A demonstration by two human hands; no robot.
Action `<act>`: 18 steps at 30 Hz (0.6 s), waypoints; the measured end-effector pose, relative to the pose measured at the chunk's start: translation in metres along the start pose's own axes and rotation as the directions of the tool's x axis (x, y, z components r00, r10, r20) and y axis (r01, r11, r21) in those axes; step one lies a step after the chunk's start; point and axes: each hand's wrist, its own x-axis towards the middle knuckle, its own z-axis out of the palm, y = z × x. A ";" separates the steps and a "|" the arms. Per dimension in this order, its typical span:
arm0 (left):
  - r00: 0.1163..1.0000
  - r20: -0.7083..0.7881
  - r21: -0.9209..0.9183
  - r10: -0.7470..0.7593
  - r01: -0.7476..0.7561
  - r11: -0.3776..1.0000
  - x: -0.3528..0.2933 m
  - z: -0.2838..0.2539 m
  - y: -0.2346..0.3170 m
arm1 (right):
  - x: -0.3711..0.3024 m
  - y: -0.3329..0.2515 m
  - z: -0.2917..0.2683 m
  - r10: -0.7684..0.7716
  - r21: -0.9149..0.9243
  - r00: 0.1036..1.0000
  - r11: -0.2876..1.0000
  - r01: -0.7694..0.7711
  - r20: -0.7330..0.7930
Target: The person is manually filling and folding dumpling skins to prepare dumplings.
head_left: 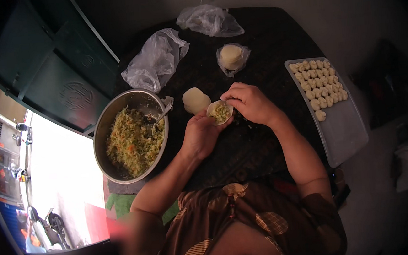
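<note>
A round dumpling wrapper (210, 110) with chopped vegetable filling (221, 111) on it rests in my left hand (201, 133), whose fingers curl under it. My right hand (251, 103) pinches the wrapper's far right edge between thumb and fingers. The wrapper is still spread, with the filling showing. Just beyond my left hand lies a small stack of wrappers (196, 100) on the dark table. To the left stands a steel bowl (99, 157) of chopped vegetable filling (133, 142), and a spoon (165, 109) leans on its right rim.
A pale tray (344, 138) at the right holds rows of folded dumplings (316, 82). Farther back sit more wrappers (231, 56) in a plastic bag. Two crumpled clear bags (155, 59) lie at the table's far side. A dark green door (66, 76) stands beyond the bowl.
</note>
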 end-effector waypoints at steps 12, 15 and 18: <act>1.000 0.022 -0.018 -0.008 0.009 1.000 -0.002 -0.009 0.001 | -0.001 -0.005 0.012 -0.084 -0.032 0.996 0.996 0.084 -0.017; 1.000 0.016 -0.021 -0.014 0.014 1.000 -0.002 -0.010 0.000 | -0.001 -0.005 0.013 -0.073 -0.017 0.997 0.997 0.073 0.019; 0.999 0.018 0.007 -0.035 0.035 0.999 -0.002 -0.009 0.002 | -0.002 0.000 0.015 -0.085 0.000 0.996 0.996 0.085 0.040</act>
